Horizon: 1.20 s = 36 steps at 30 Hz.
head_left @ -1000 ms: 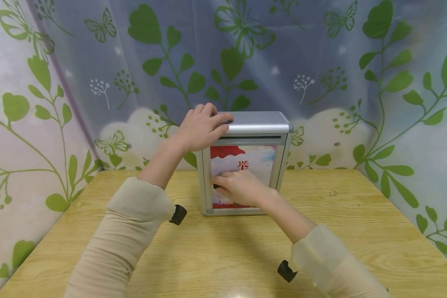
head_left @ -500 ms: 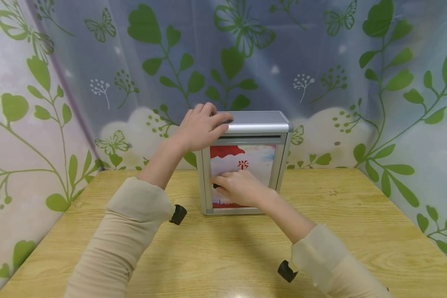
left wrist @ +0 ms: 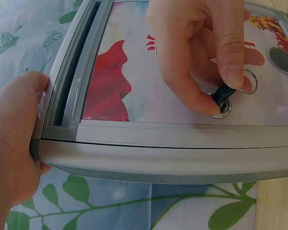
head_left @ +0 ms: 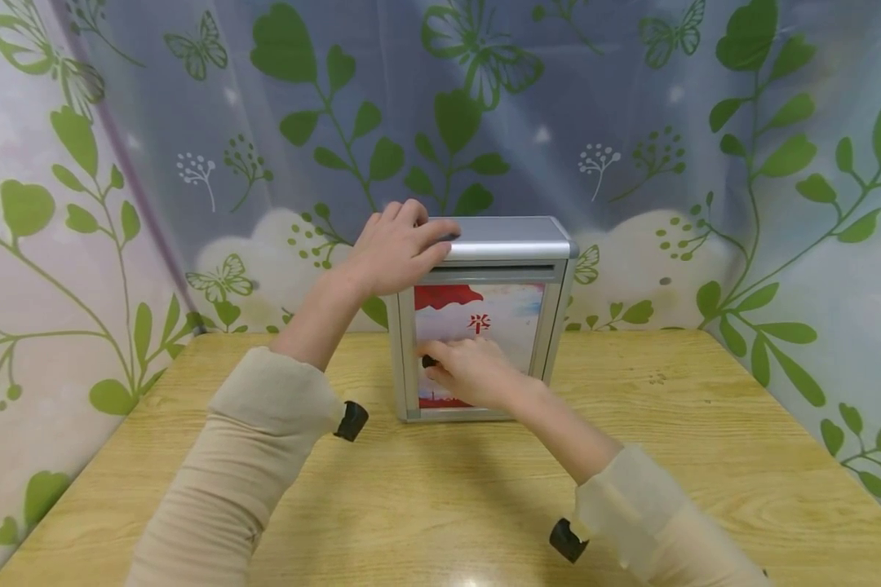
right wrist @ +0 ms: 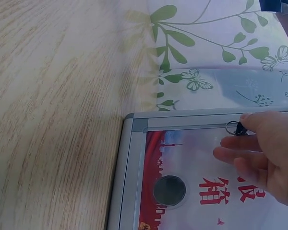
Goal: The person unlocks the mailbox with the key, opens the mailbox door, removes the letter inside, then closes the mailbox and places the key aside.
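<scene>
A silver metal box (head_left: 551, 326) with a slot near its top and a printed front panel stands upright on the table. My left hand (head_left: 400, 253) holds the top left corner, its fingers lying over the top. My right hand (head_left: 473, 371) is at the left side of the front panel and pinches a black-headed key (left wrist: 223, 92) between thumb and index finger. The key meets a round lock (left wrist: 223, 112), and a wire ring (left wrist: 251, 81) hangs from it. The key's blade cannot be seen. In the right wrist view the key ring (right wrist: 233, 128) shows beside my fingertips.
The wooden table (head_left: 426, 505) extends around the box. Close behind it hangs a curtain (head_left: 543, 122) printed with leaves and butterflies. A dark round disc (right wrist: 169, 190) is set in the lower front panel. Black pieces (head_left: 351, 421) stick out by both cuffs.
My right hand has turned slightly at the lock, and the key's black head shows a little farther to the right. The left hand keeps its place on the box.
</scene>
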Each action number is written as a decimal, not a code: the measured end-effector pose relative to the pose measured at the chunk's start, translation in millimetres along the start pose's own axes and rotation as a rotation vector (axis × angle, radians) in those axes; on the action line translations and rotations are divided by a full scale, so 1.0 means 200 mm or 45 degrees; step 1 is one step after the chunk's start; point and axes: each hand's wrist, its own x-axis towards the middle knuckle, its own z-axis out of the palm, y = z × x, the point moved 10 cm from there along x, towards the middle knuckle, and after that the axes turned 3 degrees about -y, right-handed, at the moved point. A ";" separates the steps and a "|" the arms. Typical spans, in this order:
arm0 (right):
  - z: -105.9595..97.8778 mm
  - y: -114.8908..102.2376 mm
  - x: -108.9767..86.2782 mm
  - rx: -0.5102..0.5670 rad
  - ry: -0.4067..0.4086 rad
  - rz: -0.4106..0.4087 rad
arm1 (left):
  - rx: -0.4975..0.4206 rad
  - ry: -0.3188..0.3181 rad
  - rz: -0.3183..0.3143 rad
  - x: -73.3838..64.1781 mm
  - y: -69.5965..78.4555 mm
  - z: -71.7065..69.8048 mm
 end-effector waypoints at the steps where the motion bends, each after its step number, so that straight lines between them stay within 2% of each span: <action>1: 0.00 0.00 0.00 0.017 0.000 0.008 | -0.001 0.000 0.001 0.00 0.00 0.00; 19: 0.03 0.04 -0.02 0.191 -0.004 0.066 | -0.011 0.026 0.016 0.00 0.00 -0.01; 24: 0.05 0.07 -0.02 0.305 -0.009 0.129 | -0.013 0.037 0.017 0.00 0.00 -0.01; 33: 0.08 0.10 -0.05 0.576 0.050 0.220 | -0.008 0.033 0.012 0.00 0.00 -0.01; 36: 0.07 0.08 -0.05 0.514 0.074 0.222 | -0.006 0.027 0.014 0.00 0.00 0.00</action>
